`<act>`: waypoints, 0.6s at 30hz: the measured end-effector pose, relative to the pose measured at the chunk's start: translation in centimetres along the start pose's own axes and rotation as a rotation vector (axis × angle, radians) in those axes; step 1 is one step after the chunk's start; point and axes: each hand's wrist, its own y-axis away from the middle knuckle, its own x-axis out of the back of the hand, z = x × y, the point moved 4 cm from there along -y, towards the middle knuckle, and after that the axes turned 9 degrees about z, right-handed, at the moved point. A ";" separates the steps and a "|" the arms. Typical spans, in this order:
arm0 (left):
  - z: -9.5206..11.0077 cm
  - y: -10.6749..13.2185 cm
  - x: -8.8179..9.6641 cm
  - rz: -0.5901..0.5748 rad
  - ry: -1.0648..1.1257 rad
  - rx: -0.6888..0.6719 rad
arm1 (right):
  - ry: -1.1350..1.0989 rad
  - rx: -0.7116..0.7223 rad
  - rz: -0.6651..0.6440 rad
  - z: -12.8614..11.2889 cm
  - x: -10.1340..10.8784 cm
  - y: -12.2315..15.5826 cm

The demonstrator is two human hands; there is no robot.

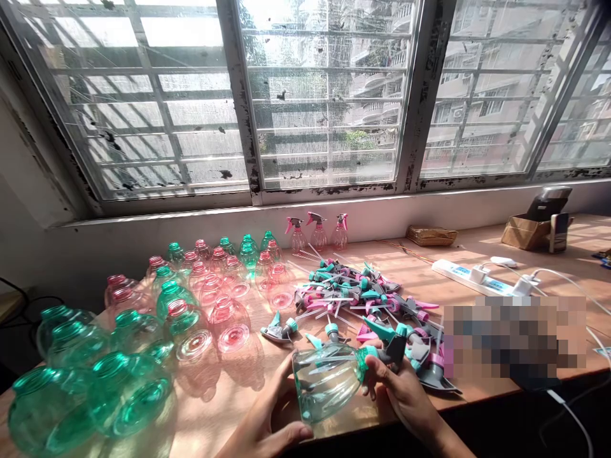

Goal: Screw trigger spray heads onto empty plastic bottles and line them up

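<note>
A clear green spray bottle [329, 385] lies on its side in the air over the table's front edge, its base to the left. My left hand [279, 413] is wrapped round the base end. At the neck, the fingers of my right hand [398, 388] close on the green collar of the trigger sprayer [384, 337], which sits on the bottle's mouth with its dip tube inside. How tightly the collar is screwed on I cannot tell. Just beyond my hands spreads a pile of loose trigger sprayers [353, 286] in green, pink and grey.
Several open green bottles [128, 394] and pink bottles [233, 324] stand at the left. Three pink bottles with sprayers [319, 234] stand by the window wall. To the right are a white power strip [472, 280], cables, a brown packet [432, 235] and a cardboard box [525, 230].
</note>
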 end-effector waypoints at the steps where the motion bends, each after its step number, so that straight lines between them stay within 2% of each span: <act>1: 0.1 0.0 -0.1 -0.004 0.001 0.001 | -0.003 0.000 0.002 0.0 0.0 0.0; 8: 0.6 0.1 -0.1 -0.030 -0.106 -0.043 | 0.006 -0.006 -0.015 -0.3 -0.1 0.0; 18: 0.4 -0.4 -0.7 -0.097 0.098 -0.074 | 0.101 -0.029 -0.057 -0.9 -0.3 0.2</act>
